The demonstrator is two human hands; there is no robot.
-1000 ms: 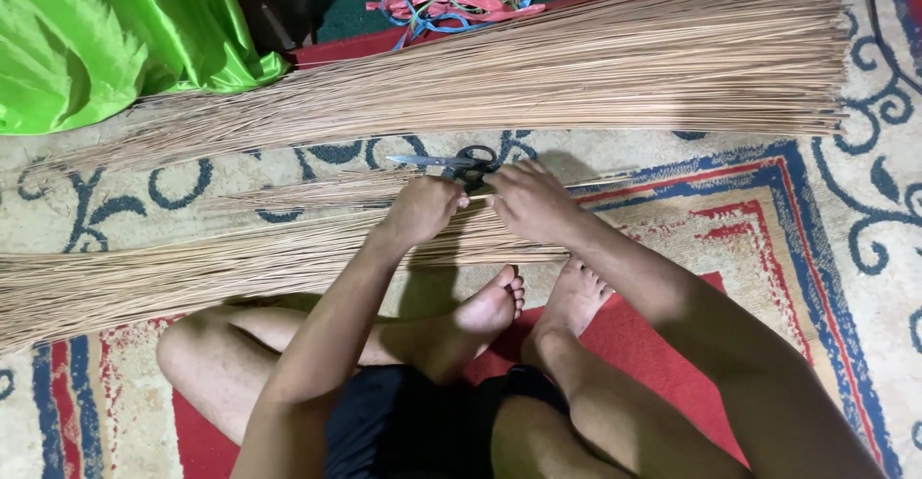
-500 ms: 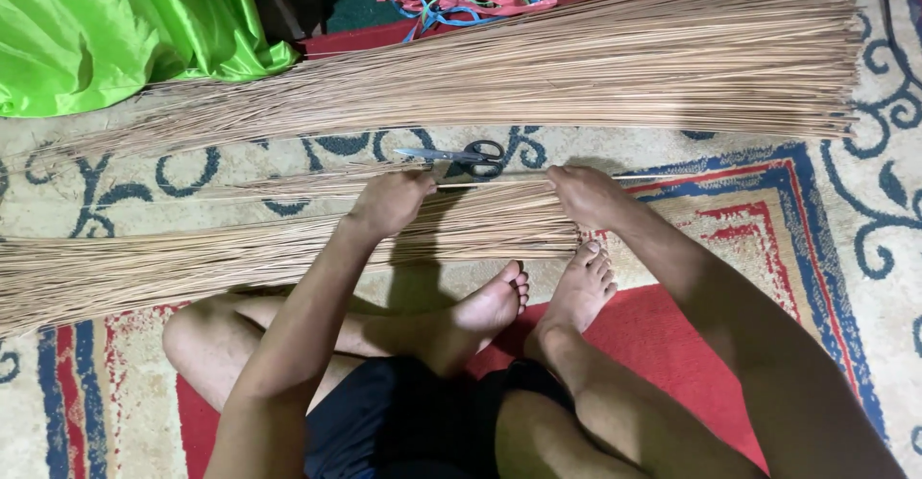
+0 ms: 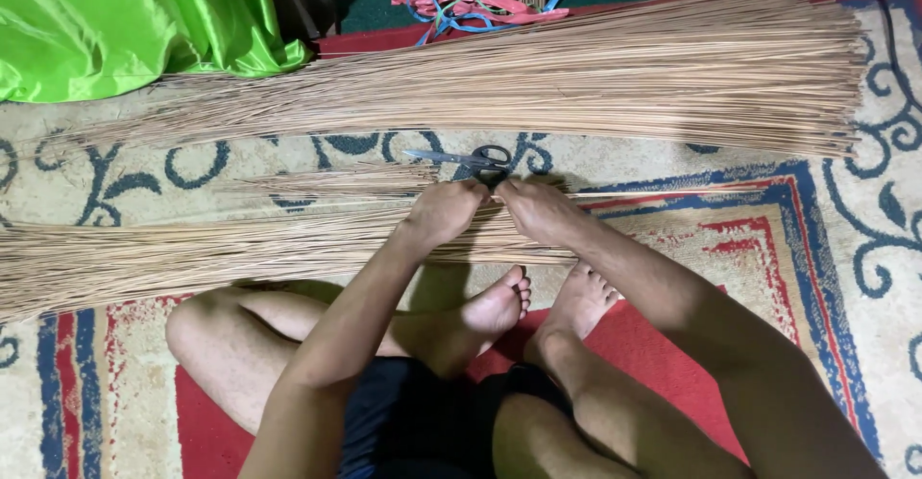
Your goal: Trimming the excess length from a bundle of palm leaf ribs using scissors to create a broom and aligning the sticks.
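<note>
Left hand (image 3: 444, 212) and right hand (image 3: 540, 210) both curl closed on the near bundle of thin palm-rib sticks (image 3: 221, 253), side by side just this side of the black scissors (image 3: 473, 159). The sticks look light, springy and brittle, best gripped bunched. A bigger sheaf (image 3: 538, 81) lies beyond the scissors.

single view, head-mounted: camera sits on the seated person's head and looks almost straight down, taking in the crossed legs at the bottom edge, the left hand (image 3: 444, 212) and right hand (image 3: 538, 210) at centre, and the patterned carpet (image 3: 845, 249) beyond. range is close, about arm's reach, with the far edge of frame reaching the long stick bundle (image 3: 538, 81) and the green cloth (image 3: 125, 23). no second view, so nothing is shared.
</note>
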